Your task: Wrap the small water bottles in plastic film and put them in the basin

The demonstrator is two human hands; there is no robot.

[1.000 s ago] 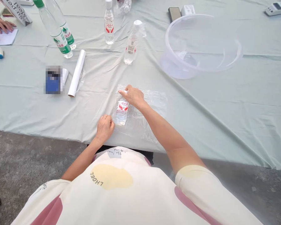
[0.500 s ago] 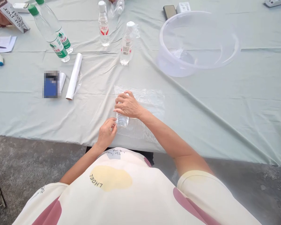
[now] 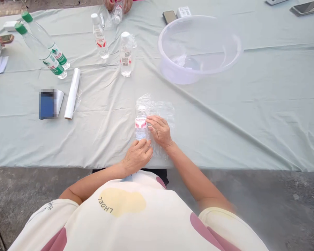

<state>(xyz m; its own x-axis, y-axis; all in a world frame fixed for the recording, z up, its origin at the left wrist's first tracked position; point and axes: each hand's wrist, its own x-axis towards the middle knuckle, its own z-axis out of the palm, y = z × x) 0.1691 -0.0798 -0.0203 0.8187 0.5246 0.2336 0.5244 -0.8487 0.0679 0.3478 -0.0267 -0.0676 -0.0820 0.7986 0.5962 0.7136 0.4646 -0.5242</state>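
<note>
A small clear water bottle (image 3: 141, 123) with a red-and-white label and a white cap lies on a sheet of cling film (image 3: 163, 108), cap pointing away from me. Crinkled film surrounds its cap and spreads out to its right. My left hand (image 3: 138, 155) is closed at the bottle's base, fingers curled on the film there. My right hand (image 3: 161, 130) touches the bottle's right side beside the label, fingertips and thumb drawn together on the film at that edge.
A cling film roll (image 3: 72, 94) lies left, beside a blurred blue box (image 3: 47, 104). Two green-capped bottles (image 3: 52, 64) stand behind them. Two white-capped bottles (image 3: 126, 57) and a translucent basin (image 3: 188, 75) are farther back. Another person's hands (image 3: 127, 5) hold a wrapped bottle.
My right hand has moved off the top of the bottle to its right side, uncovering the label. My left hand has shifted right to the bottle's base. The view has shifted slightly.
</note>
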